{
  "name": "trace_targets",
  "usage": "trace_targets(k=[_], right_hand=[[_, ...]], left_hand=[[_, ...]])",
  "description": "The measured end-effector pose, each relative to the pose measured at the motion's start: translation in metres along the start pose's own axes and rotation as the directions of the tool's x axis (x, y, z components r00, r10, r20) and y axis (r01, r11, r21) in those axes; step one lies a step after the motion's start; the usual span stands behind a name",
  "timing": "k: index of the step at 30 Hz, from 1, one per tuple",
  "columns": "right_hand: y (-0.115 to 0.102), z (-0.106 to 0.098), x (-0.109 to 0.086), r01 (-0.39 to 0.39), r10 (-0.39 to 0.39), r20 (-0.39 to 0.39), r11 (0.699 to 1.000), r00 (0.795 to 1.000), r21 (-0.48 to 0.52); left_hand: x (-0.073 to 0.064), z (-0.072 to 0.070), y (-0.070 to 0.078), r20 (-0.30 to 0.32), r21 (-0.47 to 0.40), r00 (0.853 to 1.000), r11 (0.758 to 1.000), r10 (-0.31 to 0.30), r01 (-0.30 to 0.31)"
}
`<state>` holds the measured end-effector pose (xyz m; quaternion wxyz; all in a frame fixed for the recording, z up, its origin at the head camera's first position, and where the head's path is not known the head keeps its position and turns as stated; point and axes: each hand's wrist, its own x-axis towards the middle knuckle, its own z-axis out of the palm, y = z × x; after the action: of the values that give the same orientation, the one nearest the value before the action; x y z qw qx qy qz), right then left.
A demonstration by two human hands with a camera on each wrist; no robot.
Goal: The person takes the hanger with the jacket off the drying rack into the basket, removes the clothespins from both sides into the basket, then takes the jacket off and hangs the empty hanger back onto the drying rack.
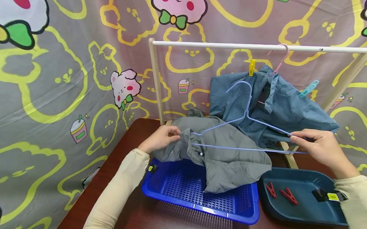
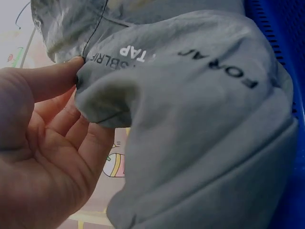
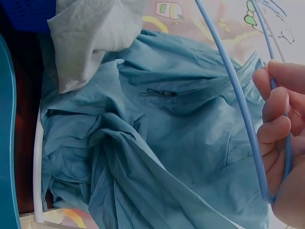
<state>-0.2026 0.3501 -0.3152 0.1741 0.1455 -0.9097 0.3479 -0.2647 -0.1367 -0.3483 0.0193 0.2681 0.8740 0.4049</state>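
My left hand (image 1: pixel 162 138) pinches the collar edge of a grey shirt or jacket (image 1: pixel 230 163), whose printed lettering shows in the left wrist view. At the other side, my right hand (image 1: pixel 322 146) holds one shoulder of a blue wire hanger (image 1: pixel 220 147) between thumb and fingers. The hanger's far end reaches into the grey garment's neck opening, and that tip is hidden by cloth. Its hook points up. In the right wrist view the curled fingers (image 3: pixel 276 119) wrap the hanger's upper wire.
A blue perforated basket (image 1: pixel 195 206) stands under the grey garment. Behind, a blue garment (image 1: pixel 229 92) hangs on a pink hanger (image 1: pixel 284 59) from a white rail (image 1: pixel 204 44), with yellow (image 1: pixel 252 67) and light-blue clothespins (image 1: pixel 308 89). Red clothespins (image 1: pixel 289 195) lie in a dark tray (image 1: pixel 313 213).
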Motion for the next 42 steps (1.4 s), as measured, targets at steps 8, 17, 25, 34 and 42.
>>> trace_targets(k=[8,17,25,34,42], right_hand=[[-0.002,-0.008,0.000,-0.048,0.045,-0.093,0.998,0.995,-0.027],[-0.004,-0.012,0.001,-0.107,0.110,-0.180,0.994,0.977,0.026],[-0.008,-0.004,0.006,-0.080,0.094,-0.180,0.994,0.979,0.079],[-0.020,0.011,0.013,-0.030,0.040,-0.195,0.998,0.980,0.053],[-0.031,0.019,0.018,-0.050,0.056,-0.173,0.998,0.983,0.041]], left_hand=[[0.000,0.001,0.001,0.107,0.043,0.994,0.999,0.021,-0.025],[-0.001,0.004,0.003,0.158,0.060,0.987,0.997,0.037,-0.047],[0.016,0.024,0.016,0.335,0.108,0.930,0.975,0.149,-0.195],[0.030,0.067,0.029,0.524,0.199,0.837,0.934,0.156,-0.298],[0.032,0.108,0.033,0.656,0.303,0.753,0.893,0.058,-0.333]])
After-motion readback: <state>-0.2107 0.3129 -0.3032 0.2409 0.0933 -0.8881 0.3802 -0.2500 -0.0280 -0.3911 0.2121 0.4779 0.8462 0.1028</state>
